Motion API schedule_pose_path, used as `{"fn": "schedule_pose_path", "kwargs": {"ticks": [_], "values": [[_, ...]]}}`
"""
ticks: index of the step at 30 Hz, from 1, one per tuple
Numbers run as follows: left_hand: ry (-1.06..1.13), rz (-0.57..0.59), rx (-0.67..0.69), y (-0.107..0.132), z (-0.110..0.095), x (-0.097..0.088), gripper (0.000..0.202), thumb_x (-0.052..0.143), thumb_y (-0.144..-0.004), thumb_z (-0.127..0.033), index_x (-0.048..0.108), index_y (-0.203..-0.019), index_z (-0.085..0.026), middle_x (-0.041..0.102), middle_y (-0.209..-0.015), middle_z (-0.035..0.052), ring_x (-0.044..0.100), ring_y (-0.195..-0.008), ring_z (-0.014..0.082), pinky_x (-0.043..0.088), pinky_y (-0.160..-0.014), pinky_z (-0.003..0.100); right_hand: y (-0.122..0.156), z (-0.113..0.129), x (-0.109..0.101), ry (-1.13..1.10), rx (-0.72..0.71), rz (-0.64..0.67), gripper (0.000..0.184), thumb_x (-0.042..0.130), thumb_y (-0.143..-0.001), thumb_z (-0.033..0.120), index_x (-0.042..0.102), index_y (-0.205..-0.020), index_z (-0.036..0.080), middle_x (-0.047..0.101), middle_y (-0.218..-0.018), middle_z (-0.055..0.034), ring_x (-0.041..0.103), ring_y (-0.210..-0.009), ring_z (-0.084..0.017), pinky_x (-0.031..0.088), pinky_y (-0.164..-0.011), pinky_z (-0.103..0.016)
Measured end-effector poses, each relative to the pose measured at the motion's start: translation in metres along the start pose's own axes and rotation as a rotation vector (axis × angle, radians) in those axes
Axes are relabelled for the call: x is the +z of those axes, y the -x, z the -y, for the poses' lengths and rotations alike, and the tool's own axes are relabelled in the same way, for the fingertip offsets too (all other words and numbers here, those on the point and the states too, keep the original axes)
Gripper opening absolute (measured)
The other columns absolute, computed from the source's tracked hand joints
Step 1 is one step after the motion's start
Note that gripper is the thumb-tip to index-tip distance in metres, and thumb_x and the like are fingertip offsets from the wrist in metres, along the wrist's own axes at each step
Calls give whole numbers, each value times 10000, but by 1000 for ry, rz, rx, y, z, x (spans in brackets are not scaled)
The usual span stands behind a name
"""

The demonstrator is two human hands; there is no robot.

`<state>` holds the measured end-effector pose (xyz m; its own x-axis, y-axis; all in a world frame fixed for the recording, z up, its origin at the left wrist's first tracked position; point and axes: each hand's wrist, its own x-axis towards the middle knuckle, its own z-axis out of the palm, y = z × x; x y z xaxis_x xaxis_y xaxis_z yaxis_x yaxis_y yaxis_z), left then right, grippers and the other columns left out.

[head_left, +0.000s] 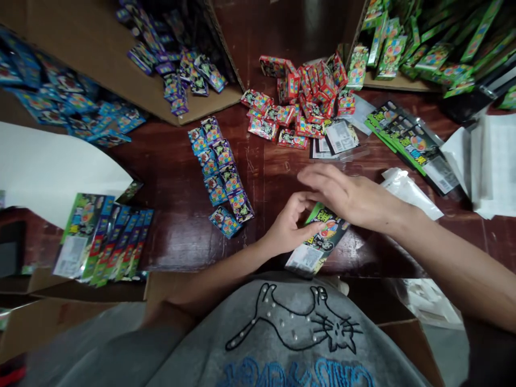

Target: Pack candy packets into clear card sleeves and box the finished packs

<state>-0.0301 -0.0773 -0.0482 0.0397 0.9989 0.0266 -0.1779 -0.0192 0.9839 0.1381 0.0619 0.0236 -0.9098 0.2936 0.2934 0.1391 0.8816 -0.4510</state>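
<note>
My left hand (292,226) grips a black and green printed candy packet (318,242) near the table's front edge, thumb on top of it. A pale barcode label shows at the packet's lower end. Over its upper end lies my right hand (342,196), its fingers stretched out to the left and close to my left fingertips. My right palm and fingers hide part of the packet. Left of my hands, small blue and purple boxes (223,166) lie in two columns. Beyond them is a loose pile of small red boxes (298,102).
Cardboard boxes hold purple boxes (173,70) and green boxes (427,48) at the back. Blue boxes (76,102) are heaped at left. Filled packets (105,236) overlap at front left. Flat printed packets (413,142) and white papers (495,161) lie at right.
</note>
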Motion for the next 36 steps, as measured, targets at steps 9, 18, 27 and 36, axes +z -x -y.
{"fn": "schedule_pose_path", "kwargs": {"ticks": [9,18,27,36], "values": [[-56,-60,-36,27,6,-21,663,808,-931,-310,381,-1436,-267,699,-1169,62,720,-1013,172,587,-866,298,42,29,46,-329,203,-293,800,654,-1023,277,216,-1685,374,718,-1269,-70,770,-1005,-249,483,-1190,-664],[-138,-37,-80,33,-4,-48,356,811,-919,-328,558,-1151,-233,670,-1005,0,652,-850,121,527,-744,234,69,58,95,-579,469,-694,855,770,-906,178,346,-1601,441,562,-1383,-69,715,-1084,-207,625,-1022,-479],[-81,-94,-90,33,-6,-60,139,670,-1023,-367,696,-1033,-231,657,-1347,66,649,-1224,210,515,-1037,394,62,77,115,-441,639,-862,746,787,-894,231,406,-1504,427,472,-1459,-87,665,-1100,-212,588,-1040,-520],[-121,-141,-61,35,-12,-51,193,685,-1006,-353,642,-1133,-215,772,-1117,59,714,-1047,181,550,-945,339,43,92,123,-536,596,-798,603,669,-978,240,382,-1463,455,499,-1365,-53,735,-992,-175,626,-995,-471]]}}
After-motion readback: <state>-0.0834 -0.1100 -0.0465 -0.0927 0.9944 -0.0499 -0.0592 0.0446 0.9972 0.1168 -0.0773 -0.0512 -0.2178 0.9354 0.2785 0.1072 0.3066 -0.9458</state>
